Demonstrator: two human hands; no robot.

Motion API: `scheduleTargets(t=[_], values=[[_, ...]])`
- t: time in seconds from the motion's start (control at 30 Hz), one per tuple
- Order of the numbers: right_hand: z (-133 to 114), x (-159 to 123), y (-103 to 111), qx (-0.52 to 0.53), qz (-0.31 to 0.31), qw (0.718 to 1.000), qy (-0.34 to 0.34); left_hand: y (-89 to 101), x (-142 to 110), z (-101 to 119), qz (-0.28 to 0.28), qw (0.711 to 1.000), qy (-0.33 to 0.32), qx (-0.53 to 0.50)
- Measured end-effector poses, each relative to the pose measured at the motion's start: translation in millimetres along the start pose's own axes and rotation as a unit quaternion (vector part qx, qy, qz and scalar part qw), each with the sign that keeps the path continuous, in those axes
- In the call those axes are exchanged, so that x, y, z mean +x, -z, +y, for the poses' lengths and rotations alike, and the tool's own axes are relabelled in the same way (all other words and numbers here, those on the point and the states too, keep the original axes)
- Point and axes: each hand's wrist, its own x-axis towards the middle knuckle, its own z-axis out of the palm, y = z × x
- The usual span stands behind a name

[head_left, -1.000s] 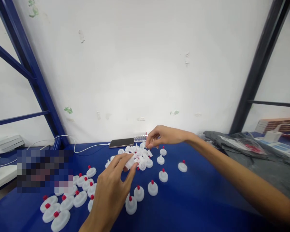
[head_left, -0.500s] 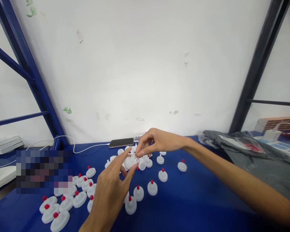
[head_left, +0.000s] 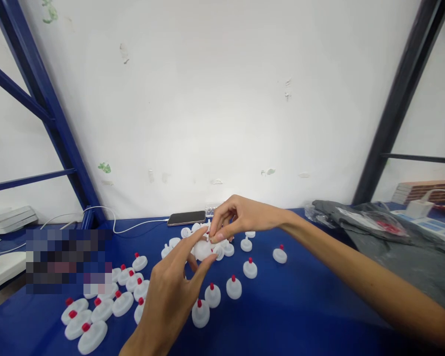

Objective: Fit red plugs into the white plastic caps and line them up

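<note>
A white translucent round nozzle cap [head_left: 201, 250] is held between the thumb and fingers of my left hand [head_left: 172, 282]. From the right, my right hand [head_left: 232, 221] reaches over it with thumb and forefinger pinched together at the cap's upper end. Those fingertips hide whatever small part lies between them. Just behind and beside my fingers is a cluster of white nozzle caps without red tips [head_left: 228, 248]. Several nozzle caps with red tips [head_left: 234, 288] stand spaced out on the blue table in front and to the right.
More red-tipped caps [head_left: 92, 337] are grouped on the blue table [head_left: 282, 316] at left. A phone [head_left: 186, 218] with a white cable lies by the wall. Grey plastic bags [head_left: 359, 220] cover the right side, near a power strip [head_left: 439, 228]. Part of the left is pixelated.
Both hands stay almost in place at the cap. My left thumb has shifted slightly to the right and down. The red speck by the right fingertips no longer shows.
</note>
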Motion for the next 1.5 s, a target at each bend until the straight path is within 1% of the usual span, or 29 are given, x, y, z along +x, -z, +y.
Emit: scheduleTargets(t=[0.1, 0.23, 0.3, 0.4, 0.47, 0.53, 0.6, 0.67, 0.73, 0.83, 0.93, 1.03, 1.1, 1.27, 1.37, 1.43, 1.5], values=[[3.3, -0.1, 0.7, 0.027, -0.037, 0.999, 0.003, -0.4, -1.2, 0.5, 0.002, 1.000, -0.016, 0.007], [2.6, -0.9, 0.6, 0.028, -0.083, 0.996, -0.009, -0.6, -1.1, 0.0, 0.000, 1.000, -0.011, 0.003], [2.2, -1.6, 2.4, 0.034, -0.106, 0.994, -0.014, -0.4, -0.7, 0.6, -0.003, 1.000, -0.025, -0.002], [3.8, -4.2, 10.8, 0.044, -0.117, 0.992, -0.025, 0.9, -0.8, 2.9, -0.005, 0.999, -0.043, -0.009], [6.7, -8.3, 21.0, 0.042, -0.121, 0.991, -0.038, 2.7, -0.9, 4.3, -0.001, 0.999, -0.033, -0.013], [11.3, -15.0, 34.6, 0.020, -0.129, 0.989, -0.073, 4.5, -0.7, 4.8, 0.006, 1.000, -0.014, -0.019], [18.0, -24.0, 50.1, -0.019, -0.146, 0.980, -0.136, 5.5, -0.3, 4.8, 0.013, 1.000, 0.004, -0.026], [27.3, -34.0, 65.7, -0.060, -0.163, 0.962, -0.209, 5.7, 0.1, 5.1, 0.012, 0.999, 0.010, -0.036], [39.1, -43.0, 78.8, -0.079, -0.171, 0.945, -0.267, 5.6, 0.0, 6.1, 0.009, 0.999, 0.007, -0.046], [58.9, -51.3, 90.6, -0.084, -0.185, 0.920, -0.336, 5.9, -1.0, 8.4, 0.016, 0.999, -0.001, -0.049], [76.9, -52.0, 93.3, -0.084, -0.210, 0.897, -0.379, 6.7, -1.8, 10.4, 0.025, 0.999, -0.008, -0.045], [87.9, -48.1, 91.0, -0.084, -0.221, 0.885, -0.401, 7.3, -2.1, 12.2, 0.027, 0.998, -0.004, -0.050], [90.0, -45.3, 89.0, -0.087, -0.222, 0.879, -0.413, 7.6, -2.2, 12.8, 0.024, 0.998, 0.002, -0.056], [80.7, -45.1, 88.6, -0.104, -0.215, 0.868, -0.436, 7.8, -3.0, 10.0, 0.018, 0.998, -0.003, -0.062], [70.3, -48.0, 91.3, -0.133, -0.186, 0.873, -0.430, 8.1, -2.8, 8.4, 0.018, 0.998, -0.019, -0.060], [64.1, -47.2, 90.2, -0.153, -0.159, 0.884, -0.411, 8.4, -2.5, 9.0, 0.016, 0.998, -0.022, -0.056], [59.8, -42.2, 83.9, -0.159, -0.139, 0.899, -0.383, 8.8, -2.2, 10.7, 0.015, 0.999, -0.015, -0.050]])
